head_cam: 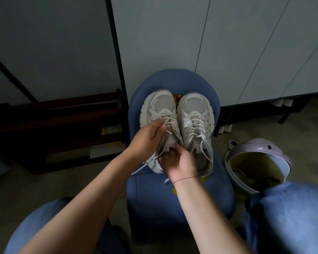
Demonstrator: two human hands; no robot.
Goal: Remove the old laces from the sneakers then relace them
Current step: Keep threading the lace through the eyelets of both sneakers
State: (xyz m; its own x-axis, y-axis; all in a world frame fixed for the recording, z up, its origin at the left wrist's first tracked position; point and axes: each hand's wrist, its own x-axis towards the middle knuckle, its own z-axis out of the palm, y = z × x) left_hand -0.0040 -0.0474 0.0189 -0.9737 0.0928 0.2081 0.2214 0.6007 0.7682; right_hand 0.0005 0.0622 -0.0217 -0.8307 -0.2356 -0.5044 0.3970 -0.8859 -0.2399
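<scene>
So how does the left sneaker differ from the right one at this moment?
The left sneaker is gripped by the right hand while the left hand pinches its lace; the right sneaker lies untouched. The left sneaker's upper lacing looks pulled loose; the right sneaker's is crossed to the top, ends untied. Both are white with mesh toes, side by side on the blue seat.

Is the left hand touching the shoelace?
Touching. The head view shows the left hand pinching the shoelace near its tip, while the right hand holds the sneaker.
</scene>
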